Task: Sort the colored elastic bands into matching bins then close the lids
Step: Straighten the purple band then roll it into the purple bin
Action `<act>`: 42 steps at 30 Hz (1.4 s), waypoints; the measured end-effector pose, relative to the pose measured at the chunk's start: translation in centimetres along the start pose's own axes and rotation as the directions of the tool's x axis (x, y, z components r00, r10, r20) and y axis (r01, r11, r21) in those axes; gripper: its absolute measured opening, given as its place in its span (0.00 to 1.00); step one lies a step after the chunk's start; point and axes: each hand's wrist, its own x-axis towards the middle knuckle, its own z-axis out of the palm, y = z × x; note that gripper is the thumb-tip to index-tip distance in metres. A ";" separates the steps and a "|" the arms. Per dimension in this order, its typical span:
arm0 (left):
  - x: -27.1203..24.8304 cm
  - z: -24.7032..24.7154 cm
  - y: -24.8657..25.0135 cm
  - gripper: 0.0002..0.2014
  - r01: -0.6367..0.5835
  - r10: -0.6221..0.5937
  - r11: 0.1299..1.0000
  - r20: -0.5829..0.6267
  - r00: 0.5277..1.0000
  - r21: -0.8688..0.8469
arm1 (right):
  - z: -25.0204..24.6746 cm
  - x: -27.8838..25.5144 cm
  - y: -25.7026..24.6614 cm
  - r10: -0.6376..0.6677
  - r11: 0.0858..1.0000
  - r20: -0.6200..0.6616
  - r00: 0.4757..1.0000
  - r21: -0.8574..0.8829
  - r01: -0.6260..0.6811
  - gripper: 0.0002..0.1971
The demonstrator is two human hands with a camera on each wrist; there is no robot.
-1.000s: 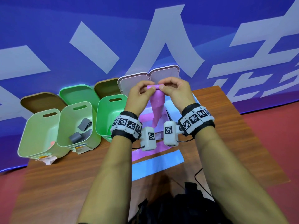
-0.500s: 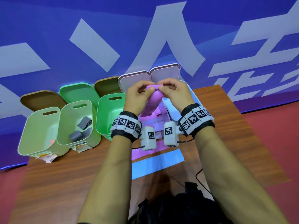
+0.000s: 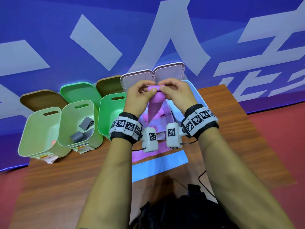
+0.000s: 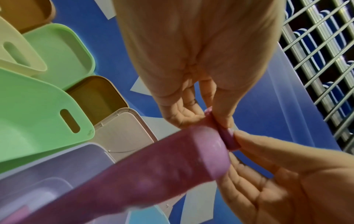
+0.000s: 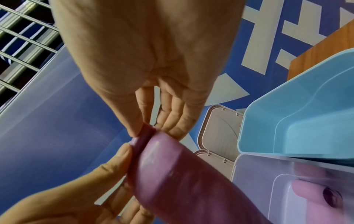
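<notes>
Above the lilac bin (image 3: 166,119): pink band (image 3: 155,103) pinched by left hand (image 3: 140,96) and right hand (image 3: 176,95). Pending: blue band (image 3: 158,164), all lids open.

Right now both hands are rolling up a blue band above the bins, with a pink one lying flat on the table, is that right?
Not quite. The band pinched by the left hand and the right hand is pink, as the head view shows. A pink band does lie flat on the table, beside a blue one.
</notes>
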 end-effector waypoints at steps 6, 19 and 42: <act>-0.5 0.2 0.1 0.03 0.089 -0.088 0.996 0.041 0.995 -0.016 | -0.3 -0.2 0.0 -0.029 0.999 -0.029 0.999 -0.031 0.028 0.08; -0.5 0.2 0.3 0.05 0.047 -0.049 0.998 0.064 0.997 0.035 | -0.4 0.1 0.6 -0.010 1.000 -0.052 0.999 0.016 0.011 0.07; 0.2 0.6 1.2 0.06 0.046 -0.046 0.999 0.014 0.999 0.013 | -0.2 0.5 -0.2 0.049 0.995 -0.067 0.997 0.089 -0.043 0.03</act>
